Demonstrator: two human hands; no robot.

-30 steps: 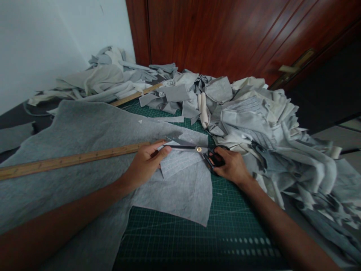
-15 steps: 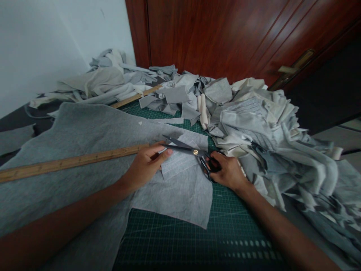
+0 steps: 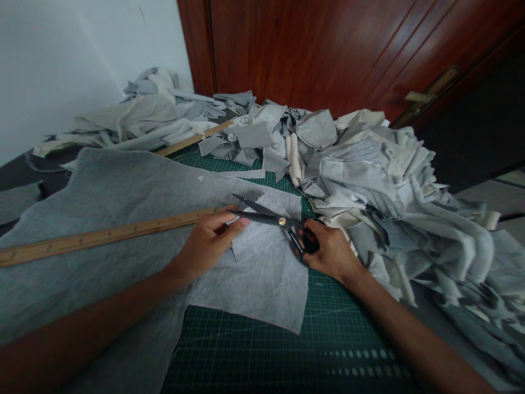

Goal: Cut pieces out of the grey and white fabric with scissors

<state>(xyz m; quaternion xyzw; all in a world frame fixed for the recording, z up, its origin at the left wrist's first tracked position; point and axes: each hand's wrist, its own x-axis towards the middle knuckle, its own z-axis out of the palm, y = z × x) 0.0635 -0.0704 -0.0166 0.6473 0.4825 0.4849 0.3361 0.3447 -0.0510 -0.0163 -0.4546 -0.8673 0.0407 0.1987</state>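
Note:
My right hand is closed around the handles of black scissors, whose blades stand apart and point left. Under the blades is a small pale grey fabric piece with faint lines on it. My left hand pinches the left edge of that piece between thumb and fingers, close to the blade tips. Beneath both lies a large grey fabric sheet, spread flat. A wooden ruler rests on the sheet, its right end reaching my left hand.
A green cutting mat lies under the fabric. Heaped cloth scraps line the right and back, with more cloth at the back left. A second wooden ruler pokes out there. Behind stands a brown wooden door.
The view has shifted very slightly. The scissors have moved a touch to the left over the small fabric piece, blades still apart. Both hands keep their hold.

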